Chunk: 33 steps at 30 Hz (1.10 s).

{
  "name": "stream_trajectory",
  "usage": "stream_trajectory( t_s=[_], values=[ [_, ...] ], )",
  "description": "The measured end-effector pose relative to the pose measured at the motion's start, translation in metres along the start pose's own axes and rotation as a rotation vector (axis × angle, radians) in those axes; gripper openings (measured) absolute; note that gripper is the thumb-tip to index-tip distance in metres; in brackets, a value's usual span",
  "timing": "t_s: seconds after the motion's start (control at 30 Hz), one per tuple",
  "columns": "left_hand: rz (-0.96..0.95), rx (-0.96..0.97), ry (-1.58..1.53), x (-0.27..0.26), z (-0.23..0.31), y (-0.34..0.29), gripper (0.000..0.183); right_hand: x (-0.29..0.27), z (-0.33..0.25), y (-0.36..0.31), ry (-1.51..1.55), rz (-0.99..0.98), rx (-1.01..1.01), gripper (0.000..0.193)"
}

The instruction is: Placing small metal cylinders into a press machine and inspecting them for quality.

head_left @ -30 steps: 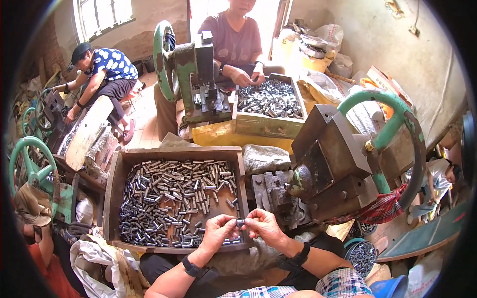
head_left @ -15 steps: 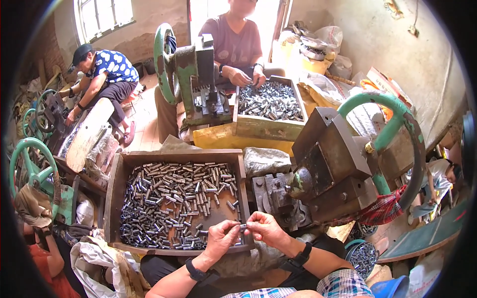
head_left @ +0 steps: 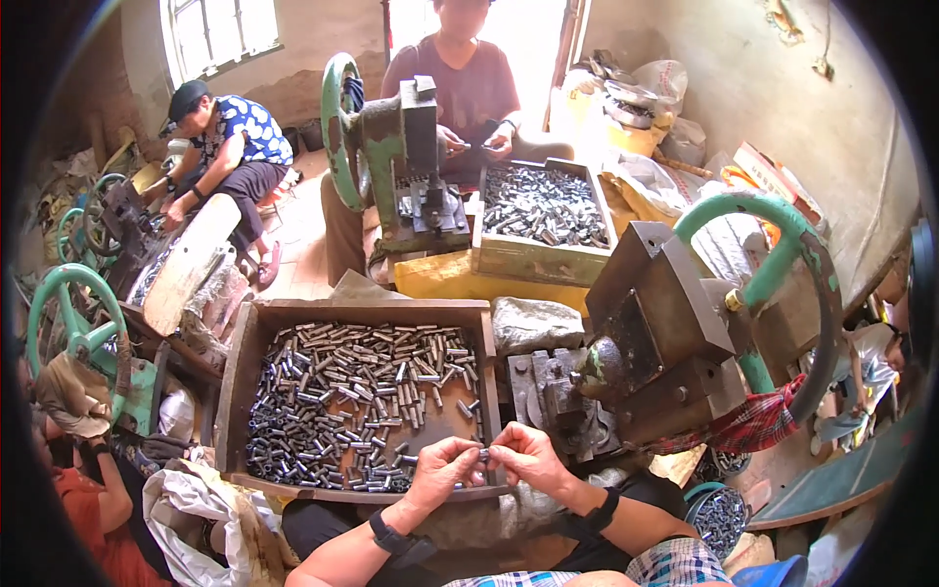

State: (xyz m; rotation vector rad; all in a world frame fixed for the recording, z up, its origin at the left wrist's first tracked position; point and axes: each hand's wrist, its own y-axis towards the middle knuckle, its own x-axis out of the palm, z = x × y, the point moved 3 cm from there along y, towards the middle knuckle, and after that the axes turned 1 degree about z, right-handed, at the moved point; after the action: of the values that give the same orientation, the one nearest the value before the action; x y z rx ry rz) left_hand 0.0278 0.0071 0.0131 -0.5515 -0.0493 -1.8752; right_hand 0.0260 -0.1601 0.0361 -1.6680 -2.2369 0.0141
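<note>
Between my two hands is a small shiny metal tube point(head_left: 483, 455), held over the near right corner of a wooden tray. My left hand point(head_left: 443, 472) pinches one end with thumb and forefinger. The fingertips of my right hand point(head_left: 533, 462) close on the other end and cover much of it. Many loose metal tubes point(head_left: 333, 391) lie heaped in the wooden tray point(head_left: 232, 391), thickest along its left side. Just beyond my right hand is the metal die block point(head_left: 558, 396) of a hand press point(head_left: 665, 333) with a green wheel point(head_left: 773, 220).
Across from me a person point(head_left: 460, 88) sits behind another green press point(head_left: 386, 157) and a box of metal pieces point(head_left: 545, 256). Another person point(head_left: 230, 137) bends over work at the far left. A green wheel point(head_left: 73, 318) stands at left; a basket of pieces point(head_left: 719, 519) sits at lower right.
The whole view has shifted slightly right and down. My hands keep their pinch on the metal tube. The person across has drawn their hands back from the box.
</note>
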Motion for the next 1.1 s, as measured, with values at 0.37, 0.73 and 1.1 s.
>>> stream_trajectory(
  t_s=[0.37, 0.73, 1.1],
  values=[
    [-0.011, -0.028, 0.087, -0.007, 0.003, 0.008, 0.034, 0.009, 0.002, -0.007, -0.165, -0.003, 0.118, 0.025],
    [-0.211, -0.18, -0.341, 0.014, 0.004, 0.002, 0.063, 0.024, 0.007, -0.014, -0.07, -0.083, 0.129, 0.023],
    [-0.087, 0.0, -0.085, 0.017, -0.007, 0.006, 0.047, 0.029, 0.008, -0.02, -0.115, -0.037, 0.124, 0.021]
  ],
)
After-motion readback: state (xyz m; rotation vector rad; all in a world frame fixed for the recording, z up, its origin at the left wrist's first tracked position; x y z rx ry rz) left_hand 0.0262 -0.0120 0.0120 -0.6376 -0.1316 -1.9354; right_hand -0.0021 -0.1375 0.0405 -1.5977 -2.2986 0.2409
